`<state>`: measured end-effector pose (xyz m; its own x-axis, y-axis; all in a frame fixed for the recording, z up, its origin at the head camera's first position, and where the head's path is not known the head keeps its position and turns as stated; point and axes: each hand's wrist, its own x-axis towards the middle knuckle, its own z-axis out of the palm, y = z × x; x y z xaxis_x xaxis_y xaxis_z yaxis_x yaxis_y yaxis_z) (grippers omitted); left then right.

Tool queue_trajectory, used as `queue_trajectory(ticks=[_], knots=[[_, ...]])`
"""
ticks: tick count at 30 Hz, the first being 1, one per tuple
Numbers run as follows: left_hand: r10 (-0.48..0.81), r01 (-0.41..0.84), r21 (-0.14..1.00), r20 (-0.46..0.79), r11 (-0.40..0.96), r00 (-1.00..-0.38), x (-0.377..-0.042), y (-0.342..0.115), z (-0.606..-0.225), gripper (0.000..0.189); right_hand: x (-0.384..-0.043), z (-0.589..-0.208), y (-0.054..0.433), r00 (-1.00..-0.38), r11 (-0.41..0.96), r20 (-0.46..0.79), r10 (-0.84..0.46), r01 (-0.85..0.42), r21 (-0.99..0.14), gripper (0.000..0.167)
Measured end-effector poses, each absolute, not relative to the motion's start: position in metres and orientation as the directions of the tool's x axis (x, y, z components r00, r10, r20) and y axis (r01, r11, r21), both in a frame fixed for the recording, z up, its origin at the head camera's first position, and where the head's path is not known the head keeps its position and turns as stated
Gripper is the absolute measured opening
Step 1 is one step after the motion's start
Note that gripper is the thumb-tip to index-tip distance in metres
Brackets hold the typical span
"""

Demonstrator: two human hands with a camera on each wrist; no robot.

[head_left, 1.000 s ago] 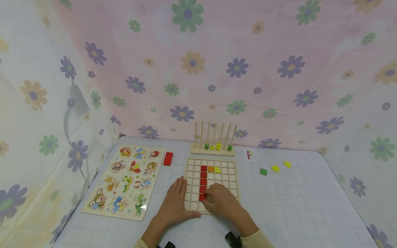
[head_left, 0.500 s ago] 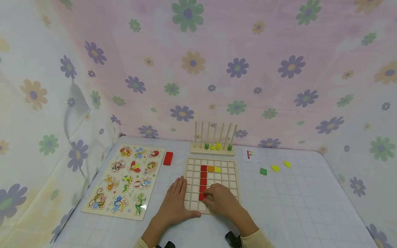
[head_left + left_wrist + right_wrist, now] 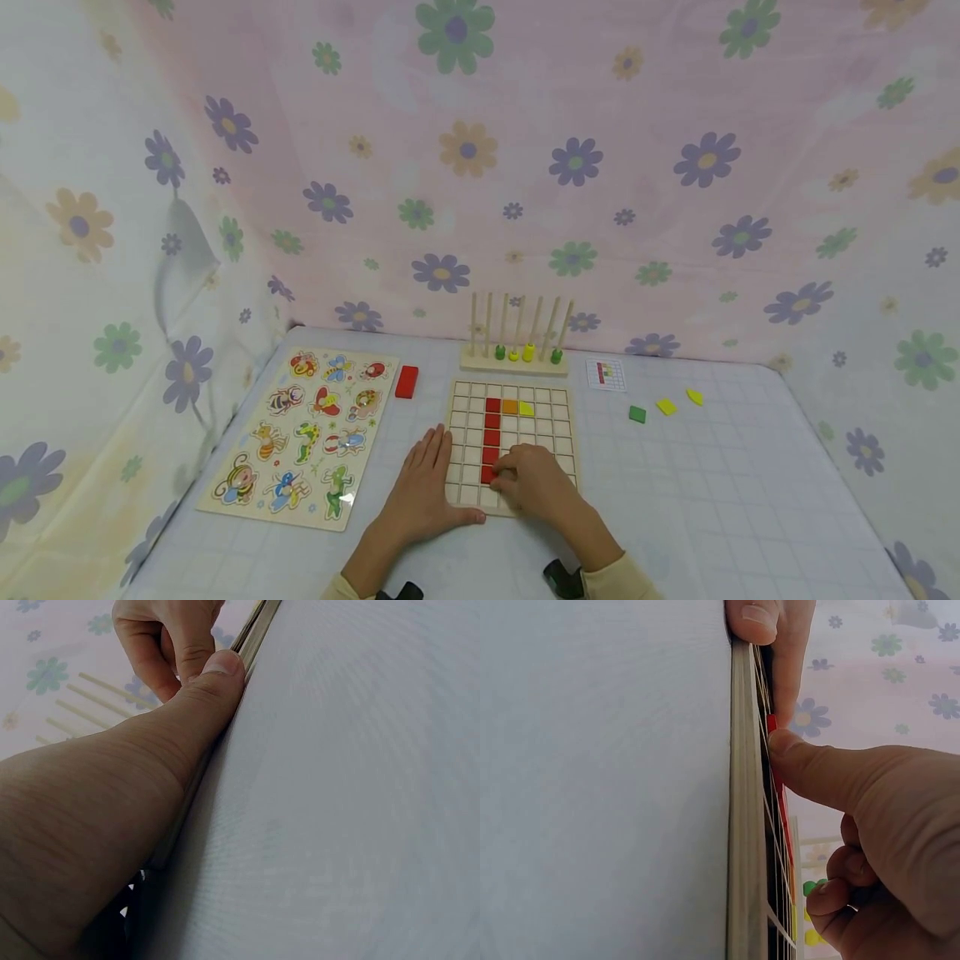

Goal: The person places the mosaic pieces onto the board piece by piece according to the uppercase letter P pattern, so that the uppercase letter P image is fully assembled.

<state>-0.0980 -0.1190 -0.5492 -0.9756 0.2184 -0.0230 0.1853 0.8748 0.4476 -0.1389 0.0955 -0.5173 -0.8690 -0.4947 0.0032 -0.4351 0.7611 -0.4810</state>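
Observation:
A wooden grid board (image 3: 468, 497) lies on the table in the head view. Down one of its columns run several red square tiles, the nearest red tile (image 3: 487, 474) partly under my right hand (image 3: 542, 485). That hand's thumb and index finger meet at this tile's right side; in the right wrist view its thumb (image 3: 810, 765) presses against the red tile (image 3: 772, 721). My left hand (image 3: 420, 492) lies with straight fingers along the board's left edge, its thumb at the near edge. An orange tile (image 3: 510, 407) and a yellow tile (image 3: 527, 408) sit in the row at the column's top.
Left of the board lie an insect puzzle (image 3: 352, 467) and a red block (image 3: 407, 382). Behind it stands a peg rack (image 3: 472, 363) with green and yellow beads. A pattern card (image 3: 605, 375), a green tile (image 3: 637, 414) and yellow pieces (image 3: 666, 407) lie to the right.

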Motion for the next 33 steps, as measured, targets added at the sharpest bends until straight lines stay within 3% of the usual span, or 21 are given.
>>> queue_trajectory(ticks=[14,27,33], knots=[[0.221,0.187,0.447,-0.023,0.875,-0.975,-0.099,-0.119,-0.552,0.138,-0.140,-0.522,0.099,-0.866,0.722,0.031,-0.499,-0.435,-0.539,0.018],[0.221,0.191,0.448,-0.015,0.873,-0.975,-0.098,-0.119,-0.551,0.138,-0.139,-0.515,0.100,-0.859,0.742,0.027,-0.511,-0.457,-0.491,0.023],[0.215,0.189,0.449,-0.009,0.874,-0.977,-0.099,-0.119,-0.552,0.138,-0.143,-0.508,0.112,-0.884,0.780,-0.004,-0.467,-0.410,-0.473,0.027]])
